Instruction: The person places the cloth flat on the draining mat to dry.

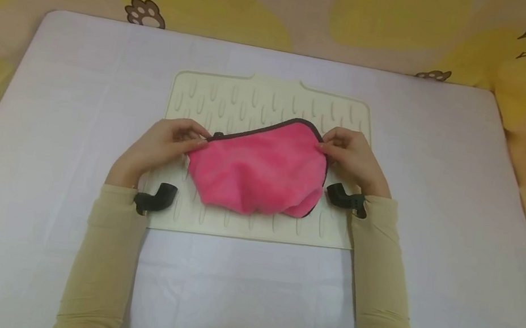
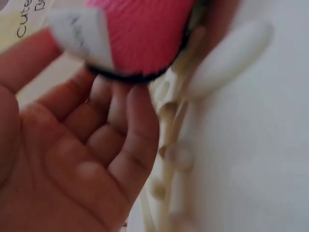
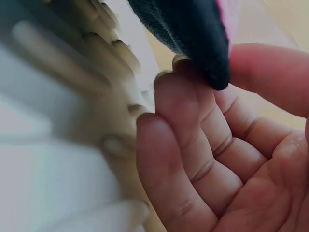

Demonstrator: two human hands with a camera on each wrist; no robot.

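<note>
Cream mat [image 1: 264,95] beneath — pink cloth [image 1: 262,167] between left grip [image 1: 157,142] and right grip [image 1: 359,157] — both pinching its edges

looks fuzzy and matt on the pink cloth [image 1: 262,169], clothlike along its dark trim [image 1: 301,120]. shows smooth, ridged plastic or rubber on the cream mat [image 1: 252,229], matt plastic on the black wrist mounts [image 1: 166,196], creased cloth on the table cover [image 1: 53,154].

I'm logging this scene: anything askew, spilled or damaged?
Only the pink cloth over the cream mat stands out: it sags, wrinkled and folded over at its lower right, so it looks uneven. No spill or damage shows.
</note>
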